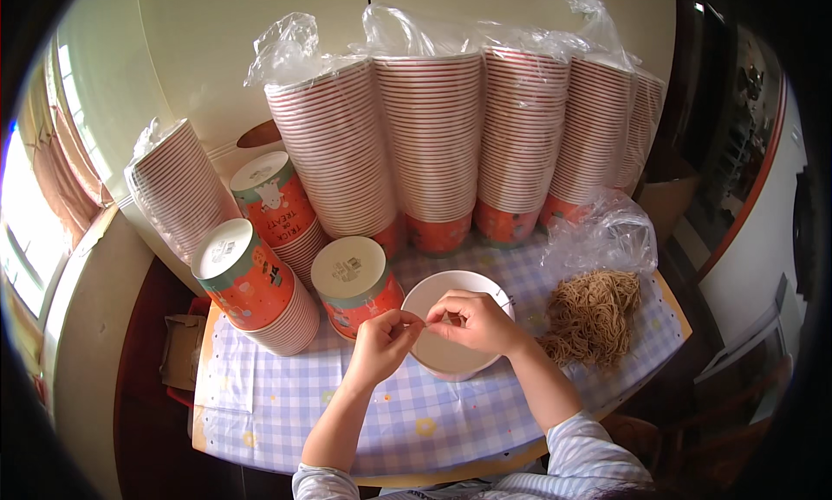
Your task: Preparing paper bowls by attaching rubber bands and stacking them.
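A white paper bucket [446, 359] stands upright with its mouth toward me at the middle of the table's front half. Over its left side, my left hand [384, 344] is closed, thumb and forefinger pinched together. My right hand [477, 321] pinches close beside it, above the bucket's opening, and the fingertips of both hands nearly meet. Whatever lies between the fingers is too small to make out. At the bucket's right rim shows a small thin dark piece [505, 297]. To the right lies a loose heap of brown cord [596, 316].
Tall stacks of nested paper buckets [429, 140] in clear plastic line the table's back. Upside-down orange buckets [348, 270] stand at the left, near another wrapped stack [182, 188]. A crumpled clear bag [602, 231] lies behind the cord. A checked cloth [381, 431] covers the table.
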`<action>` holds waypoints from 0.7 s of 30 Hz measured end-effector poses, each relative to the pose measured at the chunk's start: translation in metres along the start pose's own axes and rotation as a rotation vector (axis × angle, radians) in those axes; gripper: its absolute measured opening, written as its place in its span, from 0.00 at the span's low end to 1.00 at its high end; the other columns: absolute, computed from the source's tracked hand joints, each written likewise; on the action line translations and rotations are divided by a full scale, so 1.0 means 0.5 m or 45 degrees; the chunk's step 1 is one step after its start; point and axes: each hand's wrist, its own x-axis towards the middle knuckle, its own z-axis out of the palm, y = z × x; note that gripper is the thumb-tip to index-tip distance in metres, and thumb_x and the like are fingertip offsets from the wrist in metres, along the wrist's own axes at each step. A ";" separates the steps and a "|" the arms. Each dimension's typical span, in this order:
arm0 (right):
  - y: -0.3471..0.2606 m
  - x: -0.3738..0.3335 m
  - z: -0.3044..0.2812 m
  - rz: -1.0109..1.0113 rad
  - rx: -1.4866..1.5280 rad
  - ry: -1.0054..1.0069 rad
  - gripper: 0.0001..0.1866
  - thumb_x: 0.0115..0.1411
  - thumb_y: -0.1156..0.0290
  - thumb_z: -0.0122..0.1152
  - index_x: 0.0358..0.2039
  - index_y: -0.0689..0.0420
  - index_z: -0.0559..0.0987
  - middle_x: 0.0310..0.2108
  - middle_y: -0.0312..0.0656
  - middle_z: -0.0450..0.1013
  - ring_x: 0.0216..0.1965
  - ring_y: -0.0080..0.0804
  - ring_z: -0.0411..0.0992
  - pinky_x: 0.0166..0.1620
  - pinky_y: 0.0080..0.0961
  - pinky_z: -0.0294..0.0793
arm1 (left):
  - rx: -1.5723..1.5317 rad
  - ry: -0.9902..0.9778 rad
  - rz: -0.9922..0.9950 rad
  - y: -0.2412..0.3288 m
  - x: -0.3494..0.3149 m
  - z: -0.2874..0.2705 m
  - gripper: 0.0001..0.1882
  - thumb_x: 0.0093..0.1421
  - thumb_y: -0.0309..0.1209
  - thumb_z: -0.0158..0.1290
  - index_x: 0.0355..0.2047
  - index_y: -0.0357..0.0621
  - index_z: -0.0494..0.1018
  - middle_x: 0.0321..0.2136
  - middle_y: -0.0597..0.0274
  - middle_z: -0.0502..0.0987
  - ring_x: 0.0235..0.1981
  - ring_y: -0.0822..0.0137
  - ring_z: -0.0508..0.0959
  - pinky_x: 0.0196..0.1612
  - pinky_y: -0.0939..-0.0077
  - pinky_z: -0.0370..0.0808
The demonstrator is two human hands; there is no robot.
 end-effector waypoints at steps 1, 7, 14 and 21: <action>0.000 0.000 0.001 0.000 -0.001 0.000 0.06 0.50 0.77 0.60 0.30 0.60 0.75 0.24 0.35 0.70 0.24 0.21 0.67 0.27 0.18 0.68 | -0.029 -0.008 -0.015 -0.001 0.000 0.000 0.05 0.53 0.25 0.52 0.29 0.35 0.73 0.13 0.71 0.68 0.16 0.84 0.63 0.18 0.87 0.60; 0.008 0.002 0.014 -0.135 -0.081 0.183 0.03 0.49 0.79 0.57 0.26 0.59 0.73 0.23 0.39 0.69 0.22 0.32 0.68 0.26 0.24 0.67 | 0.020 -0.065 -0.031 0.005 -0.001 0.002 0.03 0.54 0.23 0.52 0.26 0.35 0.71 0.16 0.73 0.68 0.19 0.86 0.63 0.21 0.90 0.59; 0.003 0.002 0.019 -0.083 -0.093 0.201 0.03 0.48 0.81 0.55 0.23 0.60 0.71 0.22 0.40 0.69 0.23 0.34 0.68 0.27 0.26 0.67 | 0.021 0.018 0.005 0.009 -0.002 0.009 0.03 0.51 0.23 0.52 0.23 0.35 0.71 0.14 0.73 0.67 0.17 0.86 0.63 0.19 0.89 0.59; 0.012 0.000 0.021 -0.139 -0.149 0.189 0.03 0.48 0.80 0.56 0.23 0.61 0.71 0.22 0.40 0.69 0.23 0.33 0.69 0.27 0.25 0.67 | 0.157 0.079 0.079 0.007 0.000 0.019 0.02 0.49 0.22 0.51 0.23 0.35 0.71 0.14 0.65 0.72 0.17 0.82 0.69 0.21 0.85 0.66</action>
